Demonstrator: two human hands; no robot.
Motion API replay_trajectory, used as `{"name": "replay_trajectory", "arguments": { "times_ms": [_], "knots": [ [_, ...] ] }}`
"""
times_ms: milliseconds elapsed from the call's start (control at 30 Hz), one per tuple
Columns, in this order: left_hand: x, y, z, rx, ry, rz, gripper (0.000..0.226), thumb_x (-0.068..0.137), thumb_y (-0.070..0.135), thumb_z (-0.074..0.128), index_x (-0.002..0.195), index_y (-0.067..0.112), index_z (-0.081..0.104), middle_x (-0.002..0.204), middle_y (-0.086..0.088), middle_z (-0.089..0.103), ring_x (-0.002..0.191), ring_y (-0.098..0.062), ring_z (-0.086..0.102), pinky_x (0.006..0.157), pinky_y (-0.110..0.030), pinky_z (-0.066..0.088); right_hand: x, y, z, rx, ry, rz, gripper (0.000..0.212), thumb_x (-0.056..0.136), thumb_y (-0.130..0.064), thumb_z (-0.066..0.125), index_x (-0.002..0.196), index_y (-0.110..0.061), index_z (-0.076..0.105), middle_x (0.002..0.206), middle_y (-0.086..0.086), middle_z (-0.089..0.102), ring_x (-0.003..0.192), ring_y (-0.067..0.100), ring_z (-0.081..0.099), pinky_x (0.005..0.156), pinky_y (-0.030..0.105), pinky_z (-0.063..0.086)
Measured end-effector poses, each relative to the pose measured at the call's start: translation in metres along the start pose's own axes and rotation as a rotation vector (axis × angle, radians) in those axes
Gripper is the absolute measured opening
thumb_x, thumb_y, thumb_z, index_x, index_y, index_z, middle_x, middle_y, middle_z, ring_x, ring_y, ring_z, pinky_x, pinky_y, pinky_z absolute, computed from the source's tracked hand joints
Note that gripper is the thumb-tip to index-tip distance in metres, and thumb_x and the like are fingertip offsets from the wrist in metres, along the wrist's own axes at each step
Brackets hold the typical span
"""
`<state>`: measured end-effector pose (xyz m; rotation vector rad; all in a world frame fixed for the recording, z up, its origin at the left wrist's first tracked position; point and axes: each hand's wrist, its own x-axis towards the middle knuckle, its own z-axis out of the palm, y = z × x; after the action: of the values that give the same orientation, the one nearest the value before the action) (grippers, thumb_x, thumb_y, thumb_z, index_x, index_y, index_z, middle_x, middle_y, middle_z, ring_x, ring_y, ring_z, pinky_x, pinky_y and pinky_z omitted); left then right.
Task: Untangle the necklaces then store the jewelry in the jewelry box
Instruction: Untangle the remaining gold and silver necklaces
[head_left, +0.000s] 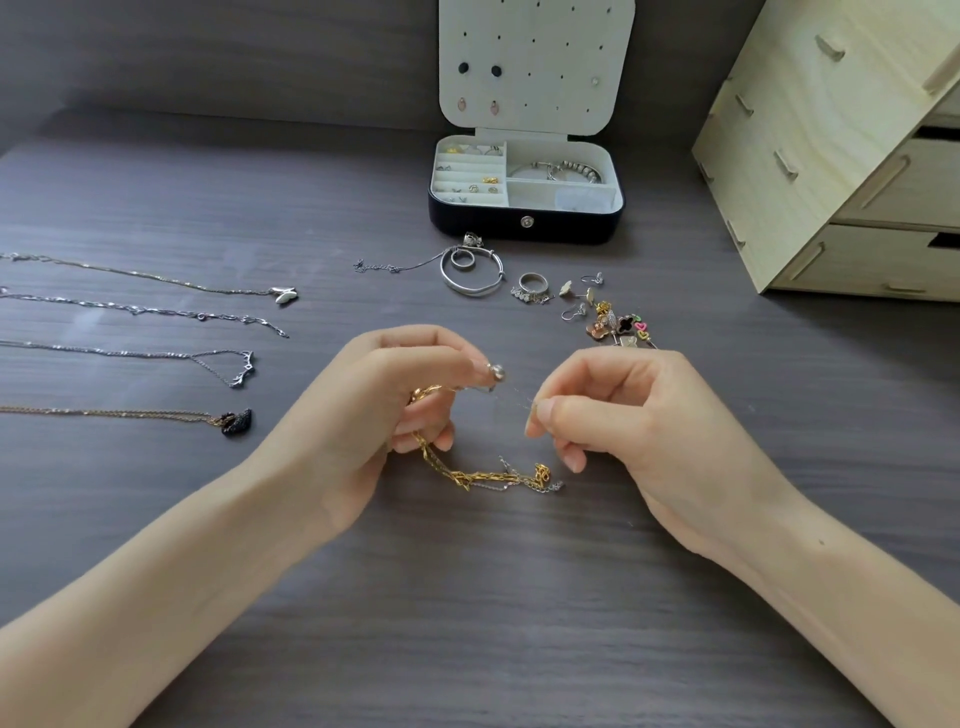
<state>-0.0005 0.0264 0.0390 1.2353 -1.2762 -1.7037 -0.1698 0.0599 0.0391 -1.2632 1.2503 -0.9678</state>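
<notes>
Head view centres on the tangle: a gold chain (483, 475) knotted with a fine silver chain (511, 397), partly lifted between the hands and partly trailing on the table (467, 597) below them. The left hand (395, 395) has its fingers curled round the gold chain while thumb and forefinger pinch a small silver pendant (496, 371), probably to anchor the bulk of the knot. The right hand (613, 415) pinches the thin silver strand between thumb and forefinger, its other fingers loosely curled, seemingly to draw that strand out sideways. Well to the left, four necklaces (145, 310) lie straight and parallel, apart from each other, most likely spaced so they cannot catch again. Beyond the hands, a bangle (472, 288), rings (532, 283) and a cluster of earrings (618, 322) wait just before the open jewelry box (524, 223), whose compartments already hold some pieces. A wooden drawer unit (810, 156) stands at the far right. Untangling seems nearly done; storing has barely begun.
</notes>
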Motion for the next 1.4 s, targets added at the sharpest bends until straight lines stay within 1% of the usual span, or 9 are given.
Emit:
{"name": "replay_trajectory", "arguments": {
  "times_ms": [200,300,400,467,800,967,1133,1300,1400],
  "knots": [
    [0.0006,-0.0004,0.0015,-0.087,-0.096,-0.022,0.015,0.068,0.021,0.057,0.056,0.016,0.064,0.036,0.008,0.019,0.038,-0.012,0.015,0.044,-0.020,0.035,0.0000,-0.0003,-0.0009,-0.025,0.031,-0.014,0.007,0.065,-0.011,0.065,0.059,-0.010,0.064,0.062,0.009,0.060,0.047,0.012,0.045,0.052,0.023,0.041],
    [0.0011,-0.0007,0.0024,-0.098,-0.129,-0.026,0.016,0.071,0.021,0.056,0.058,0.016,0.064,0.035,0.009,0.019,0.037,-0.011,0.015,0.044,-0.020,0.034,0.0000,0.0017,-0.0031,-0.106,0.056,-0.040,0.013,0.077,-0.002,0.066,0.065,-0.006,0.065,0.054,-0.004,0.057,0.047,0.006,0.046,0.052,0.018,0.041],
    [0.0009,-0.0012,0.0023,-0.103,-0.157,-0.023,0.016,0.072,0.020,0.055,0.060,0.015,0.063,0.035,0.009,0.019,0.037,-0.010,0.015,0.044,-0.020,0.033,-0.0006,0.0011,-0.0023,-0.168,0.046,-0.098,0.002,0.080,-0.014,0.070,0.081,-0.014,0.069,0.072,-0.004,0.066,0.057,0.002,0.054,0.060,0.019,0.045],
    [0.0009,-0.0013,0.0022,-0.101,-0.177,-0.019,0.015,0.072,0.020,0.054,0.061,0.014,0.063,0.036,0.009,0.019,0.038,-0.010,0.014,0.044,-0.020,0.033,-0.0015,0.0007,-0.0004,-0.180,0.018,-0.112,0.009,0.080,-0.019,0.071,0.089,-0.017,0.070,0.081,-0.001,0.070,0.069,0.007,0.062,0.064,0.022,0.050],
    [0.0003,0.0016,0.0003,-0.160,-0.232,-0.057,0.018,0.072,0.023,0.053,0.059,0.013,0.061,0.036,0.009,0.017,0.042,-0.013,0.011,0.044,-0.020,0.035,0.0000,-0.0043,-0.0058,-0.094,0.015,-0.111,0.012,0.084,-0.003,0.063,0.074,-0.009,0.063,0.074,0.007,0.068,0.059,0.000,0.055,0.061,0.015,0.045],
    [0.0009,0.0021,-0.0019,-0.243,-0.323,-0.100,0.019,0.073,0.023,0.051,0.062,0.009,0.059,0.035,0.008,0.018,0.039,-0.012,0.011,0.043,-0.021,0.034,-0.0005,0.0027,-0.0032,-0.182,0.022,-0.185,0.013,0.075,-0.021,0.062,0.088,-0.020,0.062,0.085,0.001,0.068,0.077,0.010,0.061,0.072,0.028,0.051],
    [0.0006,0.0021,-0.0024,-0.321,-0.431,-0.103,0.011,0.071,0.019,0.056,0.065,0.011,0.061,0.035,0.009,0.021,0.040,-0.012,0.011,0.045,-0.020,0.037,-0.0033,0.0028,0.0021,-0.304,0.008,-0.305,0.007,0.079,-0.024,0.064,0.083,-0.019,0.067,0.079,-0.008,0.066,0.076,0.005,0.059,0.071,0.019,0.047],
    [0.0007,0.0042,-0.0035,-0.231,-0.326,-0.107,0.017,0.074,0.024,0.055,0.066,0.011,0.062,0.037,0.004,0.024,0.040,-0.013,0.018,0.046,-0.021,0.036,-0.0015,-0.0010,-0.0039,-0.129,0.001,-0.283,0.011,0.078,-0.018,0.063,0.079,-0.008,0.063,0.083,0.010,0.068,0.076,0.016,0.061,0.070,0.020,0.048],
    [-0.0007,0.0049,-0.0005,-0.101,-0.254,-0.089,0.024,0.073,0.032,0.055,0.069,0.010,0.063,0.042,-0.001,0.028,0.045,-0.016,0.020,0.047,-0.022,0.037,0.0004,-0.0050,-0.0076,-0.022,0.022,-0.263,0.011,0.078,-0.018,0.060,0.078,-0.007,0.059,0.082,0.008,0.070,0.072,0.012,0.060,0.070,0.023,0.049]
  ]
}}
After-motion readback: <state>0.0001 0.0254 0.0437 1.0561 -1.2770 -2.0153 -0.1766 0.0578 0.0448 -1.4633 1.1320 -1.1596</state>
